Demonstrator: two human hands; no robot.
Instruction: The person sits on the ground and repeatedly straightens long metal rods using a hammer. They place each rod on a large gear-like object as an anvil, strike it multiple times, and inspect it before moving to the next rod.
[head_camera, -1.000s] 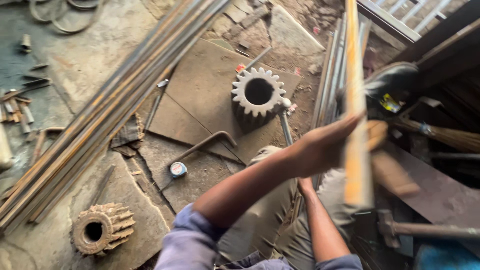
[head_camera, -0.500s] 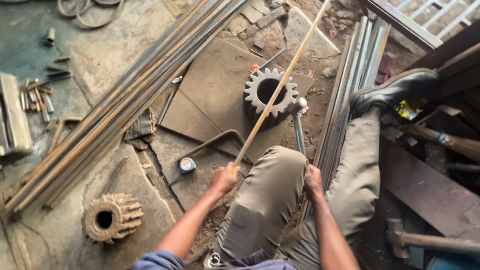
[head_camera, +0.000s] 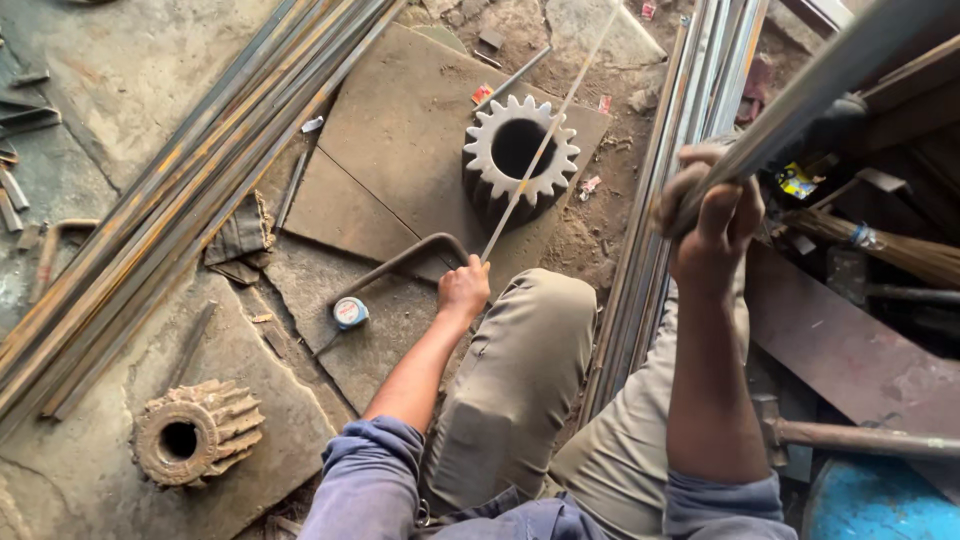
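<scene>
Thin rod (head_camera: 545, 140) — long, light, prob. whippy, runs from 6 to 12 o'clock over the white gear (head_camera: 520, 150); left hand (head_camera: 464, 290) clenched on its near end. Right hand (head_camera: 712, 215) grips a heavier bar (head_camera: 850, 55) — stiff; hold mid-length.

A metal workshop floor — long steel rods (head_camera: 190, 190) lie left of the white gear (head_camera: 520, 150), a rusty gear (head_camera: 195, 435) nearer, hammer (head_camera: 850, 435) to its right.
</scene>
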